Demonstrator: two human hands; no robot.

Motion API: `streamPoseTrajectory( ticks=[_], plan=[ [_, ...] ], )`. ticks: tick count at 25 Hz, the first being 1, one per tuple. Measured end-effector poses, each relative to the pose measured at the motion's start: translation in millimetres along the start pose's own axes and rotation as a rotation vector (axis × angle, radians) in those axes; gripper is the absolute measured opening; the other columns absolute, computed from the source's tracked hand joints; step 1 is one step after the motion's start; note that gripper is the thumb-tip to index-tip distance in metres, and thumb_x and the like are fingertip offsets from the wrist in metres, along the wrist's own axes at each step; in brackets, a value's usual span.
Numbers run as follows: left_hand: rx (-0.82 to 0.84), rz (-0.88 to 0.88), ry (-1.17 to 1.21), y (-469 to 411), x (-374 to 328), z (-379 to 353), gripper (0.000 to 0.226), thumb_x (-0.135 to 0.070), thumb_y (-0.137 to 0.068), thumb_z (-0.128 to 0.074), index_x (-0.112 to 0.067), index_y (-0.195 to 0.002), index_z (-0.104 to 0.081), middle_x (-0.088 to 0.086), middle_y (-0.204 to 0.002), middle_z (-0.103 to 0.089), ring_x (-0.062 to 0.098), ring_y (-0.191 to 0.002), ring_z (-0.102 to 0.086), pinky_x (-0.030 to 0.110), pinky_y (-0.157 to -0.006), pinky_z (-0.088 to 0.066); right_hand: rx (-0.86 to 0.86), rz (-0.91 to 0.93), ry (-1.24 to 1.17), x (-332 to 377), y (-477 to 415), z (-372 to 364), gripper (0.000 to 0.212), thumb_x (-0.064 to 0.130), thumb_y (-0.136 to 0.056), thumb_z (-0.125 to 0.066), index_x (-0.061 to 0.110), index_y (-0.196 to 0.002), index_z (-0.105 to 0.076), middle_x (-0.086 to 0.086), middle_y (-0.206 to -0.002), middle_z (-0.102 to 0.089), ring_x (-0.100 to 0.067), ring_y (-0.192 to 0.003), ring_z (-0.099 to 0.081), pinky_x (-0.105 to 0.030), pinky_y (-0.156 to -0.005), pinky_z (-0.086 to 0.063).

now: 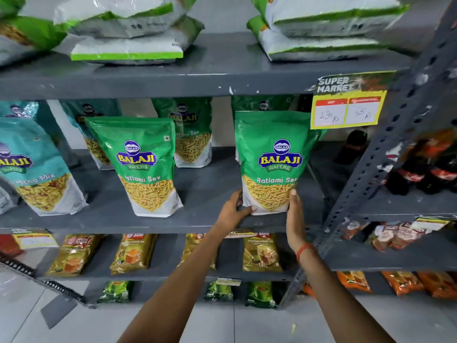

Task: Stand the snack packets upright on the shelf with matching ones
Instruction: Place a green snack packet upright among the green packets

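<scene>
A green Ratlami Sev packet [274,157] stands upright at the right of the grey middle shelf [210,194]. My left hand [233,210] holds its lower left corner, thumb on the front. My right hand [295,219] presses flat against its lower right edge. A matching green packet [143,164] stands upright to the left, and two more [191,134] stand behind, one [262,103] hidden mostly by the held packet. Teal mix packets [37,167] stand at the far left.
White and green bags [128,33] lie flat on the shelf above. A yellow price tag [346,107] hangs from that shelf's edge beside the slotted upright post [385,164]. Dark bottles [420,174] stand right of the post. Tea packets [133,253] fill the lower shelves.
</scene>
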State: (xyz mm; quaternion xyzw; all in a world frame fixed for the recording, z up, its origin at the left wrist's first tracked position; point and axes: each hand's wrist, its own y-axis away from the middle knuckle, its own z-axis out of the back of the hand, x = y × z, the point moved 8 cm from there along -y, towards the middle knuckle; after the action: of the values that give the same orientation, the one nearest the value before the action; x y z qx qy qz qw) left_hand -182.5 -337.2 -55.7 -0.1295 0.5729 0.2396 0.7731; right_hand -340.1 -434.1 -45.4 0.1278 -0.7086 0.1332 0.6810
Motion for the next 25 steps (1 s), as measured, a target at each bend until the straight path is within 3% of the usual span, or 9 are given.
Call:
streamPoseTrajectory(
  ticks=[2,4,9,19,22,25],
  plan=[
    [-0.029,-0.005,0.06,2.5,3.0,1.9,0.056,-0.013,-0.082,-0.069,-0.009,-0.132,-0.045,0.011,-0.133,-0.058,0.023,-0.121,-0.054,0.046,-0.107,-0.041,0.012,-0.009,0.049,-4.6,-1.9,-1.0,0.046,0.067,-0.085,-0.034,0.037,-0.117,-0.049,0.025,-0.108,-0.057,0.021,-0.091,-0.054,-0.015,-0.076,-0.04],
    [-0.042,-0.012,0.081,6.0,5.0,3.6,0.054,-0.014,-0.082,-0.069,-0.009,-0.131,-0.047,0.009,-0.13,-0.06,0.02,-0.119,-0.056,0.042,-0.105,-0.043,0.018,-0.018,0.072,-6.4,0.6,-1.5,0.044,0.069,-0.083,-0.035,0.042,-0.117,-0.046,0.029,-0.106,-0.055,0.022,-0.091,-0.052,-0.01,-0.072,-0.039],
    [-0.025,-0.013,0.102,8.6,2.1,5.0,0.049,-0.014,-0.083,-0.068,-0.011,-0.128,-0.05,0.009,-0.129,-0.061,0.019,-0.117,-0.057,0.035,-0.103,-0.044,0.013,-0.022,0.058,-7.3,2.0,1.2,0.046,0.061,-0.085,-0.04,0.031,-0.12,-0.046,0.021,-0.105,-0.056,0.024,-0.086,-0.053,0.002,-0.063,-0.042],
    [-0.016,0.023,0.064,10.1,-2.1,4.6,0.048,-0.018,-0.085,-0.065,-0.011,-0.13,-0.048,0.007,-0.129,-0.061,0.019,-0.117,-0.058,0.03,-0.1,-0.045,0.027,0.03,0.069,-5.2,0.7,2.2,0.031,0.051,-0.09,-0.046,0.03,-0.112,-0.048,0.022,-0.101,-0.059,0.023,-0.084,-0.055,0.004,-0.06,-0.04],
    [-0.01,0.049,0.038,6.8,0.4,5.7,0.05,-0.021,-0.085,-0.066,-0.012,-0.131,-0.047,0.006,-0.131,-0.06,0.02,-0.118,-0.057,0.033,-0.102,-0.044,0.024,0.049,0.062,-3.7,-1.9,0.5,0.025,0.047,-0.093,-0.047,0.029,-0.11,-0.049,0.021,-0.1,-0.06,0.015,-0.086,-0.059,0.003,-0.061,-0.041],
    [0.004,0.061,0.032,6.3,2.9,5.3,0.053,-0.022,-0.085,-0.066,-0.013,-0.133,-0.045,0.006,-0.132,-0.059,0.022,-0.121,-0.055,0.034,-0.104,-0.043,-0.015,0.014,0.058,-3.1,-0.7,1.6,0.025,0.041,-0.095,-0.047,0.024,-0.114,-0.05,0.009,-0.106,-0.063,0.008,-0.092,-0.057,0.003,-0.062,-0.042]
  ],
)
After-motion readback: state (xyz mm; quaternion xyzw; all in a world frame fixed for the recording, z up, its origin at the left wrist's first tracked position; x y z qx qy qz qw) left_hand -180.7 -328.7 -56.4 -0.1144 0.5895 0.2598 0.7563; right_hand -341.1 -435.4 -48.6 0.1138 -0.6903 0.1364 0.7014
